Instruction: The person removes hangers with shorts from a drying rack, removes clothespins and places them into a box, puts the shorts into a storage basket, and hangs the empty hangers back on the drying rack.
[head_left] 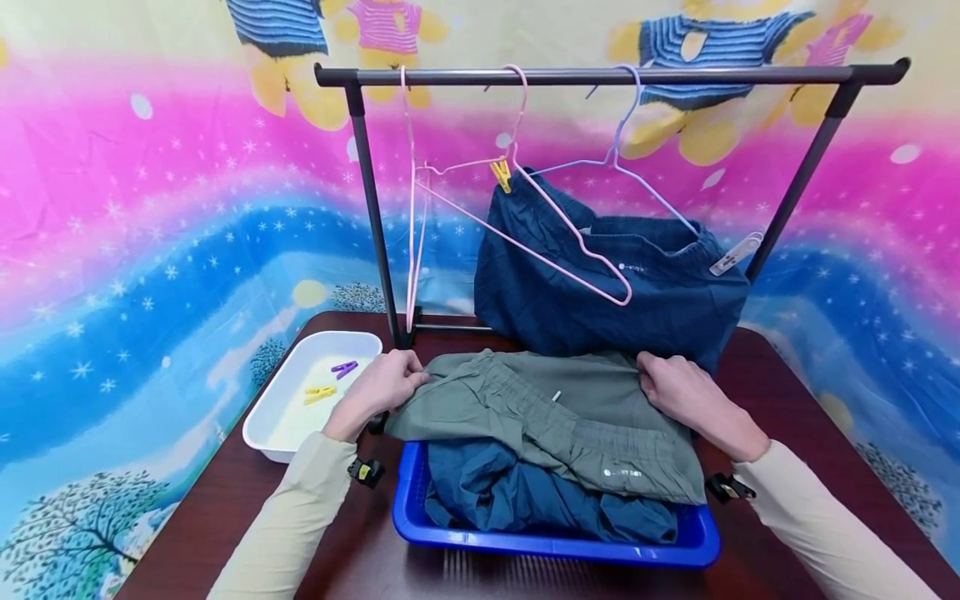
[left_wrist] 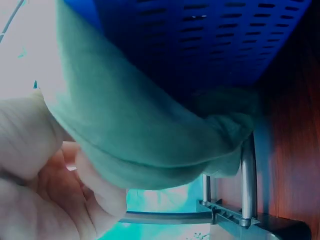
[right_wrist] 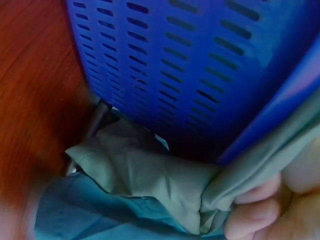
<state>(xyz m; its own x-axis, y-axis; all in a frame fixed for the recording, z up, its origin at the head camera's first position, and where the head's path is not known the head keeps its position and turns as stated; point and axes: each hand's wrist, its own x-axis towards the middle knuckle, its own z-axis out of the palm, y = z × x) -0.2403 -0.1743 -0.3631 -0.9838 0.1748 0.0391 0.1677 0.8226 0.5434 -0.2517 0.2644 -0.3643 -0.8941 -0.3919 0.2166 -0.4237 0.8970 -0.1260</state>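
A pair of grey-green shorts [head_left: 450,408] is spread across the top of a blue basket [head_left: 555,546], its elastic waistband running diagonally toward the near right. My left hand [head_left: 386,383] pinches the far left edge of the shorts, and my right hand [head_left: 686,392] grips the far right edge. In the left wrist view the green cloth [left_wrist: 135,120] droops past my curled fingers beside the basket's slotted wall. The right wrist view has my fingertips [right_wrist: 255,215] folded on the fabric. Underneath, dark blue cloth [head_left: 517,492] lies bunched in the basket.
Behind stands a black rack [head_left: 570,77]. Navy shorts [head_left: 600,292] hang there from a blue hanger [head_left: 617,133], with a yellow clip [head_left: 501,176] and a clear clip [head_left: 738,252]. Two pink hangers, one angled forward [head_left: 628,287], hang leftward. A white basin [head_left: 258,429] holds purple and yellow clothespins [head_left: 320,392].
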